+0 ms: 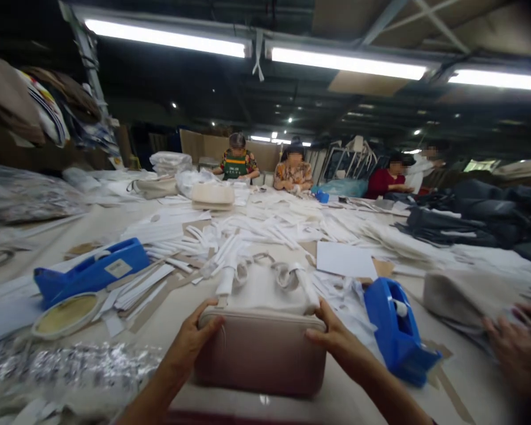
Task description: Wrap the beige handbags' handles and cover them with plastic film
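Observation:
A beige handbag (261,354) is at the table's near edge, its bottom or side panel facing me. My left hand (199,330) grips its upper left corner, thumb on the near face and fingers behind. At the upper right corner my right hand (331,330) holds it the same way. Behind the panel lies the bag's pale part, with straps (225,280) wrapped in white material and metal-looking rings or buckles near them. The fingers behind the bag are partly hidden.
Blue tape dispensers (92,268) (398,330) stand left and right. A tape roll (66,314) lies by the left one. White paper strips (248,230) cover the middle. A co-worker's hands (513,336) handle grey-beige fabric (469,295) at right. Several people sit across the table.

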`<state>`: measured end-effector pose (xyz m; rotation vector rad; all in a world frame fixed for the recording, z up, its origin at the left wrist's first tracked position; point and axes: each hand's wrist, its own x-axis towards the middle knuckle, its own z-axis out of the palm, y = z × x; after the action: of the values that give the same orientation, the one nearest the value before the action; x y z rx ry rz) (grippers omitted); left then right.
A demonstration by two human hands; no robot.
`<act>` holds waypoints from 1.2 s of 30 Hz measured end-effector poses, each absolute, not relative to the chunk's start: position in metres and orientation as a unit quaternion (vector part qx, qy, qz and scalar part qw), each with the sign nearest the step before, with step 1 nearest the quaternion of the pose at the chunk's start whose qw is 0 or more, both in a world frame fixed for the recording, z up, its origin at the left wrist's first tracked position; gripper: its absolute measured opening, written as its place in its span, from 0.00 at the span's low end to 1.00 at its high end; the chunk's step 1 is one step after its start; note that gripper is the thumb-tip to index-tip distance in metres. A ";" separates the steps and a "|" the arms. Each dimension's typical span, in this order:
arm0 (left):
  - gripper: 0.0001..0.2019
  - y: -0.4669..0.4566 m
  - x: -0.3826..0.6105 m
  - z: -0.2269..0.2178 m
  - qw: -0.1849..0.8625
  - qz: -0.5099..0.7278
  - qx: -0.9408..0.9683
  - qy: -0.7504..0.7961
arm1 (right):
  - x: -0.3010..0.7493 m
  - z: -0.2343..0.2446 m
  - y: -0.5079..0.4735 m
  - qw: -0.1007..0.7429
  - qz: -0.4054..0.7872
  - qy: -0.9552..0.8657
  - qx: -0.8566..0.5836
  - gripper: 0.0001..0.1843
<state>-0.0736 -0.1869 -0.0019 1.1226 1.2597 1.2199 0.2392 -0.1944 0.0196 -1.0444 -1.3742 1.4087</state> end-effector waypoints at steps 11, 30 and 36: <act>0.22 -0.183 -0.074 -0.009 0.561 0.517 0.428 0.484 | 0.239 0.006 -0.190 0.449 0.638 -0.431 -0.452 0.45; 0.24 -0.164 -0.056 -0.016 0.526 0.486 0.383 0.584 | 0.225 -0.011 -0.175 0.455 0.552 -0.449 -0.535 0.29; 0.25 -0.151 -0.056 -0.033 0.407 0.441 0.470 0.647 | 0.226 -0.032 -0.163 0.439 0.462 -0.485 -0.599 0.23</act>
<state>-0.0561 -0.1511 -0.0334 1.1844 1.6316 1.1130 0.2264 -0.1629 -0.0321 -1.4889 -1.2040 1.1471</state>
